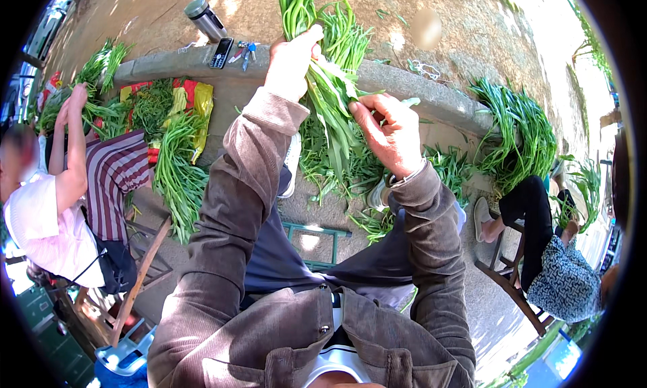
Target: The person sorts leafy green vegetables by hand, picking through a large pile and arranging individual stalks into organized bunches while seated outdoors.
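Observation:
My left hand is closed around a bunch of leafy greens that look like water spinach. Its long leaves hang down toward my lap. To the right of the bunch, my right hand pinches a green leaf between thumb and forefinger, the other fingers curled. More cut greens lie on the kerb just beyond my hands. Loose leaves cover the ground between my shoes.
A low stone kerb crosses in front, with a steel flask, a keypad phone and keys. A heap of greens hangs over its right end. Seated people flank me, a striped-clothed one at left handling greens.

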`<state>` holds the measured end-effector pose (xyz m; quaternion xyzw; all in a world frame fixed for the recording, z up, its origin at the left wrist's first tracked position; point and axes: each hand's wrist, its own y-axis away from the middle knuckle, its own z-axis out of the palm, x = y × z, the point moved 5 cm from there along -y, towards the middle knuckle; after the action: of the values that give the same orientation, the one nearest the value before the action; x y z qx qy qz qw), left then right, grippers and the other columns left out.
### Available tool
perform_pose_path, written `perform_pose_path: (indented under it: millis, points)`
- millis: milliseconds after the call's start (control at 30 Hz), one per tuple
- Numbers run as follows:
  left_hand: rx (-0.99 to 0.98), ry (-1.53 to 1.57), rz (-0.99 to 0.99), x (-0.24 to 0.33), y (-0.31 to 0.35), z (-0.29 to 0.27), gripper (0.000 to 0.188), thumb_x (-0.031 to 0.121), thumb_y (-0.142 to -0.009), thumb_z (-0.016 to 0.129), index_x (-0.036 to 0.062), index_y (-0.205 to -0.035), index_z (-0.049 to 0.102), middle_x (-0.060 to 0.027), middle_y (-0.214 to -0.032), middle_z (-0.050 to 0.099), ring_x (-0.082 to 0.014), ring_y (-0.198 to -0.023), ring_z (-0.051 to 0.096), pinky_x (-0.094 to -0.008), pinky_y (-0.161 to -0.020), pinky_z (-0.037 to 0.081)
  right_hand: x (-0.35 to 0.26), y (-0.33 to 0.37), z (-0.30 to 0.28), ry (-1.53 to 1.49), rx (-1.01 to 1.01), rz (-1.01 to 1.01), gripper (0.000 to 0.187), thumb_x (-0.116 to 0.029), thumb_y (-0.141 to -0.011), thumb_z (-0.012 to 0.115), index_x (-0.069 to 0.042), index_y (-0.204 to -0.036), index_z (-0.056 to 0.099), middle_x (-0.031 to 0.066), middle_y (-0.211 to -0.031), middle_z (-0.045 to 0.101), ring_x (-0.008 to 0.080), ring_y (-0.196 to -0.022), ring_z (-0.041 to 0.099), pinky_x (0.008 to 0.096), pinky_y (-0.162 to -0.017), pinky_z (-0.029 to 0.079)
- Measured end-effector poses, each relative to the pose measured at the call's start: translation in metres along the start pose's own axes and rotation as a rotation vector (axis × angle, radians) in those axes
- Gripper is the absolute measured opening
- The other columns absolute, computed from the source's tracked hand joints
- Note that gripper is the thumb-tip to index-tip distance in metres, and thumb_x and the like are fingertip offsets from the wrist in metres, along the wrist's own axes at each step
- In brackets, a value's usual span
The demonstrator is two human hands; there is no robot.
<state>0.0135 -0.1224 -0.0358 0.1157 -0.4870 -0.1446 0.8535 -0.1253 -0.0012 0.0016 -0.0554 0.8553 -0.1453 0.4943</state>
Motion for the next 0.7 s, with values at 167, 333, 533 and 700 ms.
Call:
perform_pose_path:
  millis: [167,333,533,700]
  points:
    - [0.033,-0.033,0.04,0.008,0.0,-0.005,0.011,0.011,-0.077,0.065,0.0059,-0.075,0.055,0.0004,-0.057,0.049,-0.0106,-0.046,0.046,-0.0249,-0.045,0.04,-0.008,0.001,-0.004,-0.144,0.088,-0.041,0.004,-0.003,-0.078,0.063,-0.002,-0.082,0.062,0.0032,-0.065,0.052,0.0083,-0.053,0.045,0.0219,-0.049,0.037]
    - [-0.009,-0.017,0.069,0.022,-0.007,-0.02,0.01,0.01,-0.078,0.063,0.0061,-0.08,0.054,0.0015,-0.057,0.047,-0.0097,-0.046,0.043,-0.0246,-0.044,0.039,-0.009,-0.003,-0.022,-0.262,0.113,-0.12,0.005,0.001,-0.08,0.061,-0.001,-0.084,0.063,0.0006,-0.071,0.055,0.0041,-0.058,0.046,0.0176,-0.052,0.037]
    - [0.155,-0.233,0.345,0.081,0.007,-0.063,0.014,0.019,-0.081,0.063,0.0084,-0.083,0.054,0.0023,-0.051,0.043,-0.0105,-0.041,0.043,-0.0301,-0.045,0.045,0.018,-0.002,-0.041,-0.14,0.054,0.026,0.023,-0.009,-0.077,0.066,-0.001,-0.098,0.061,0.0048,-0.08,0.061,0.0062,-0.064,0.055,0.0198,-0.056,0.044]
    - [0.189,-0.723,0.386,0.148,0.034,-0.131,0.021,0.023,-0.079,0.066,0.0057,-0.075,0.055,0.0018,-0.052,0.045,-0.0084,-0.043,0.045,-0.0258,-0.044,0.045,0.045,0.0,-0.041,0.197,-0.001,0.066,0.04,-0.023,-0.076,0.065,-0.001,-0.108,0.056,0.0117,-0.088,0.064,0.0192,-0.068,0.063,0.0293,-0.063,0.049]
